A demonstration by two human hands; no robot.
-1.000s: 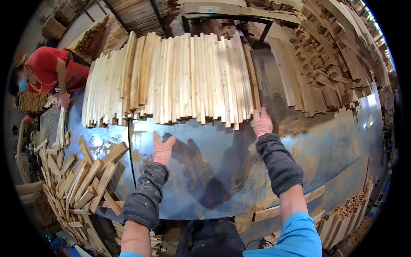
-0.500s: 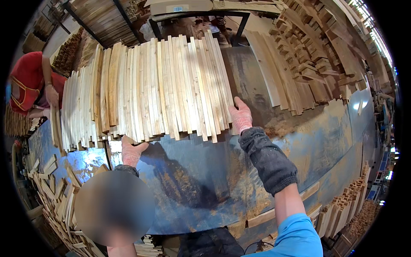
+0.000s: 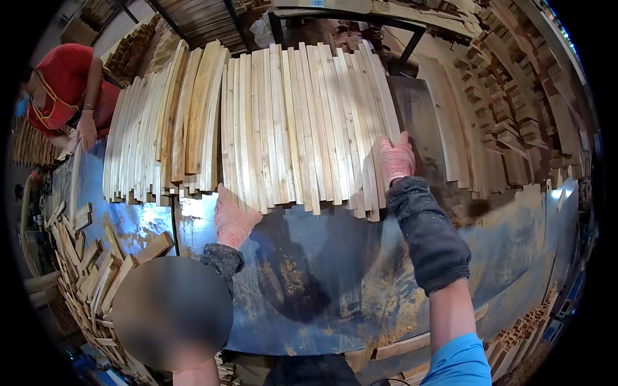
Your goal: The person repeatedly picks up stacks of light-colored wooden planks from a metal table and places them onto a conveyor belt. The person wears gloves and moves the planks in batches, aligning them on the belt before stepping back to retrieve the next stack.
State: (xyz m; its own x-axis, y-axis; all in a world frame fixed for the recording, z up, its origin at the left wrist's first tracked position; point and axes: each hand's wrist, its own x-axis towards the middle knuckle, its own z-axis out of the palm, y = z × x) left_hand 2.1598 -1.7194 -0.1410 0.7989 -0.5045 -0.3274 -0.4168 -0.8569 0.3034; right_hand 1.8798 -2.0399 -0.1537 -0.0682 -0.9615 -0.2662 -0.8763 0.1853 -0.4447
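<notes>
A row of pale wooden strips point(image 3: 302, 128) lies side by side on a blue-grey metal table point(image 3: 347, 309). My left hand point(image 3: 235, 219), in a pinkish knit glove, grips the row's near left corner, thumb toward the strips' ends. Its fingertips are partly hidden in a narrow gap. My right hand point(image 3: 397, 159), gloved alike, presses against the outer right strip near its front end. Between them my hands clasp the row from both sides. Left of the gap lies another group of strips point(image 3: 132, 141), with several darker yellow ones point(image 3: 187, 122) on it.
A co-worker in red point(image 3: 67, 83) stands at the left, hands by the table edge. Loose offcuts point(image 3: 103, 276) are heaped at the lower left. Longer boards point(image 3: 444, 128) and stacked blocks point(image 3: 515, 116) lie at the right. A dark metal frame point(image 3: 347, 16) stands behind the row.
A gap has opened between the clasped strips and the group on the left. My left hand has moved in to the row's corner. The view has shifted, and the co-worker's hands have moved.
</notes>
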